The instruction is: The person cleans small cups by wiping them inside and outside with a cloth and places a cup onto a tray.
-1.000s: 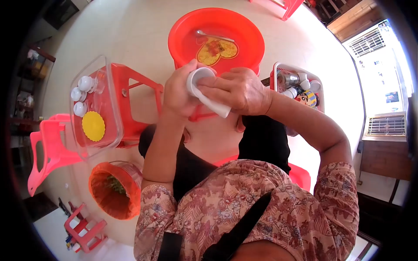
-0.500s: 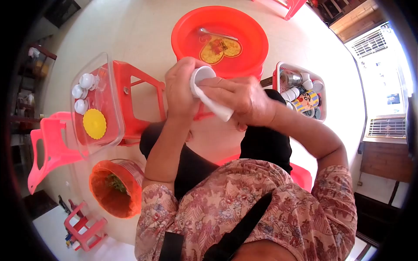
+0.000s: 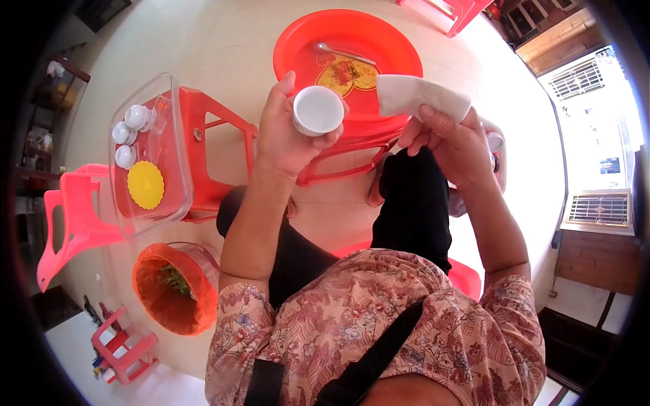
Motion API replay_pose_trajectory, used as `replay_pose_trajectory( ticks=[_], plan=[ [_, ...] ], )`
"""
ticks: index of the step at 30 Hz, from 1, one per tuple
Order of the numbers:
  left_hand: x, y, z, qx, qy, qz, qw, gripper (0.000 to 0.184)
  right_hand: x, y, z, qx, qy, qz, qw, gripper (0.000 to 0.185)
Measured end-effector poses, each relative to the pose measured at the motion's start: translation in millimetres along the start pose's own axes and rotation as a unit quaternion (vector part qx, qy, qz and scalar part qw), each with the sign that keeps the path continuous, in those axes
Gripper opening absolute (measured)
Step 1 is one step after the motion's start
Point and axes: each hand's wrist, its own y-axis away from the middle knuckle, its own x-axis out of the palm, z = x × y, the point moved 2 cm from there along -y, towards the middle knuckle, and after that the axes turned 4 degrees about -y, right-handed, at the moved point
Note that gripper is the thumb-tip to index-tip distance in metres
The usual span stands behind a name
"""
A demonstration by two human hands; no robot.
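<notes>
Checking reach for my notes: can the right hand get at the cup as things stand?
Probably yes: the right hand holds a cloth near the cup in the left hand; nothing else stands between.

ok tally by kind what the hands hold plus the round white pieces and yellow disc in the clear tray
Cup, in the left hand: 1
Cloth, in the right hand: 1
White pieces clearly showing in the tray: 3
Yellow disc: 1
Total: 6
</notes>
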Motion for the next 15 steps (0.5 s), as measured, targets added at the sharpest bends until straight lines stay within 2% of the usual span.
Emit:
replay_pose_trajectory(
  ticks=[2, 6, 8, 11, 14, 15],
  plan=[
    [-1.6, -1.0, -0.5, 0.001, 0.011, 0.001, 1.0, 0.058, 6.5, 1.3, -6.4, 0.033, -0.144, 0.02, 0.989, 0.033],
    [0.8, 2.7, 0.0, -0.011, 0.03, -0.036, 0.999, 0.05, 11.2, -0.5, -15.6, 0.064, -0.269, 0.045, 0.96, 0.036],
    [1.3, 4.3, -1.0, -0.005, 0.037, -0.043, 0.998, 0.045, 14.9, -0.8, -16.2, 0.086, -0.305, 0.054, 0.947, 0.037],
    [-4.9, 2.4, -1.2, 0.011, 0.097, 0.01, 0.995, 0.039, 15.2, -3.1, -19.7, 0.106, -0.318, 0.077, 0.939, 0.038],
    [-21.1, -1.6, 2.6, 0.036, 0.032, 0.056, 0.997, 0.035, 17.5, -3.5, -21.9, 0.111, -0.291, 0.069, 0.948, 0.039],
    [-18.5, -0.7, 2.3, 0.051, 0.02, 0.035, 0.998, 0.034, 19.8, -3.1, -22.3, 0.112, -0.279, 0.061, 0.952, 0.039]
  ],
)
